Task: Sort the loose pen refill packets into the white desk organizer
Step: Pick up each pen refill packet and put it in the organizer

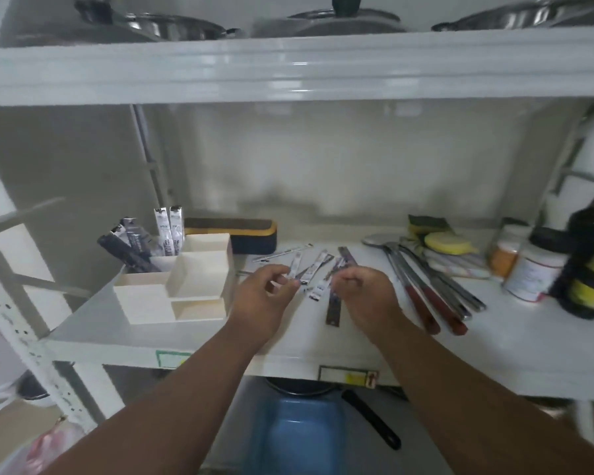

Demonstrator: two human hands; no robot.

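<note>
Several loose pen refill packets (318, 269) lie fanned out on the white shelf (288, 337), mid-frame. My left hand (263, 296) pinches a light packet (295, 265) between thumb and fingers at the left side of the pile. On the pile's right side, my right hand (364, 296) is curled with its fingertips on a packet (336, 265). A dark packet (334, 308) lies between both hands. The white desk organizer (186, 279) stands to the left; several packets (144, 245) stand upright in its back compartments, while its front compartments look empty.
A dark case with a yellow rim (244, 234) lies behind the organizer. Ladles and red-handled utensils (426, 286) lie right of the pile, with sponges (439, 241), jars (532, 272) and a dark bottle (587, 265) further right. Pans sit on the shelf above.
</note>
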